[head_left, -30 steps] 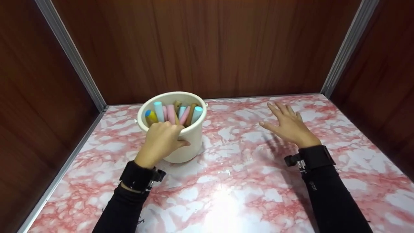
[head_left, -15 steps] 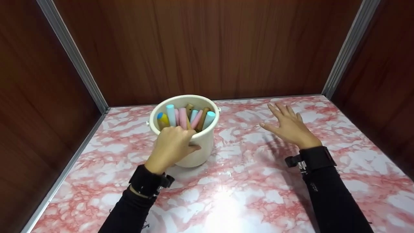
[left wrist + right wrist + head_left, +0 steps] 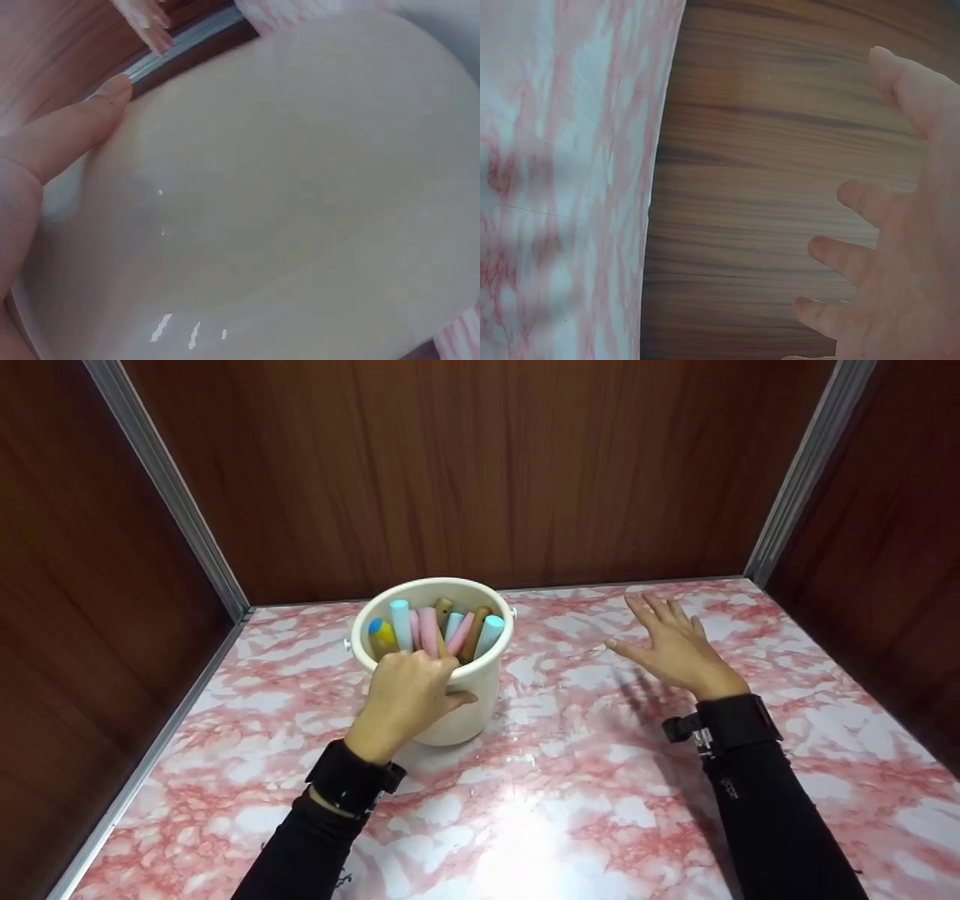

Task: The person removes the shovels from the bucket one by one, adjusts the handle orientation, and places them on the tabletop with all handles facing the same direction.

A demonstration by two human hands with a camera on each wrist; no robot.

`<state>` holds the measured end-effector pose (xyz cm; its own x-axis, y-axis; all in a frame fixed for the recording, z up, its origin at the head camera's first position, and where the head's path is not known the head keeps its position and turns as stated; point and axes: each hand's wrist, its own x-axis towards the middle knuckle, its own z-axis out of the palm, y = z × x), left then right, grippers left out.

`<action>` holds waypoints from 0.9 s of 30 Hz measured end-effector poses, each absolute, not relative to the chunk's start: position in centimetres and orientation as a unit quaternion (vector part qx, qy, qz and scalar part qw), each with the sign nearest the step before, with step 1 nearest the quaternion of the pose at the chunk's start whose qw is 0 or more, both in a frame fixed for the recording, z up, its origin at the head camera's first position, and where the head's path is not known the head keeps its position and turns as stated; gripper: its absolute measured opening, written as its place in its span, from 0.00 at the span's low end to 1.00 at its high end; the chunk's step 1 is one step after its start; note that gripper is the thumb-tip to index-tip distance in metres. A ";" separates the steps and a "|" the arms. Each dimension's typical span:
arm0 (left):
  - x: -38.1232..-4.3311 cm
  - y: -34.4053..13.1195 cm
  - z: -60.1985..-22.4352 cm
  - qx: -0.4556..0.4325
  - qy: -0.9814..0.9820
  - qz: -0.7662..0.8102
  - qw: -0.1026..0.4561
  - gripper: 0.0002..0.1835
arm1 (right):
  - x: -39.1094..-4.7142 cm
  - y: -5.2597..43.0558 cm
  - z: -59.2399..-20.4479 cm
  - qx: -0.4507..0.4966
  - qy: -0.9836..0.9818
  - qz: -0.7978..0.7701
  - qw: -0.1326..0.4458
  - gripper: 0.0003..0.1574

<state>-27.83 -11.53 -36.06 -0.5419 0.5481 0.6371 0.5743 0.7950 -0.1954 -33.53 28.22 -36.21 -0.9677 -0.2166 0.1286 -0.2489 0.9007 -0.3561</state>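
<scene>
Left hand (image 3: 409, 690) gripped the bucket (image 3: 459, 722), apparently steadying it; a firm hold seemed needed next. Right hand (image 3: 679, 651) hovered, splayed.

The fingers of the left hand (image 3: 411, 690) disappear over the near rim of the white bucket (image 3: 484, 687), so whether they touch the coloured sticks (image 3: 427, 628) inside cannot be told. The hand also covers a stretch of that rim and some of the wall below. The sticks' lower ends are hidden in the bucket (their count is unclear too, since they overlap). In the left wrist view, the left edge crops the left hand, and the top edge cuts the right hand (image 3: 675, 649). A pale mark (image 3: 729, 788) on the right sleeve (image 3: 776, 825) is too small to read; the bottom edge cuts off both that and the left sleeve (image 3: 304, 851).
</scene>
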 end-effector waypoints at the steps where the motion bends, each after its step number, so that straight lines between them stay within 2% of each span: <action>1: -27.8 -11.5 -36.0 -0.320 -0.877 -0.015 0.359 0.28 | -33.4 28.1 -36.1 0.120 -0.974 0.187 0.045 0.59; 5: -27.9 -11.5 -36.0 -0.319 -0.875 -0.011 0.365 0.27 | -32.7 27.3 -35.3 0.132 -0.971 0.188 0.069 0.60; 11: -27.9 -11.6 -36.1 -0.320 -0.873 -0.013 0.368 0.27 | -30.7 24.7 -32.9 0.175 -0.949 0.202 0.166 0.56; 14: -27.9 -11.5 -36.2 -0.317 -0.872 -0.012 0.373 0.27 | -29.8 23.4 -31.4 0.200 -0.941 0.196 0.192 0.55; 20: -28.3 -11.5 -36.1 -0.319 -0.872 -0.022 0.371 0.26 | -30.0 19.6 -27.2 0.266 -0.933 0.151 0.191 0.51; 27: -29.1 -11.8 -35.7 -0.306 -0.879 -0.018 0.366 0.26 | -31.5 13.0 -23.8 0.410 -0.895 0.067 0.163 0.33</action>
<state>-29.14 -11.79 -35.72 -0.5452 0.5251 0.6535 0.5508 0.8120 -0.1929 -31.45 13.05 -23.81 -0.6105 -0.7123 0.3463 -0.7558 0.6546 0.0141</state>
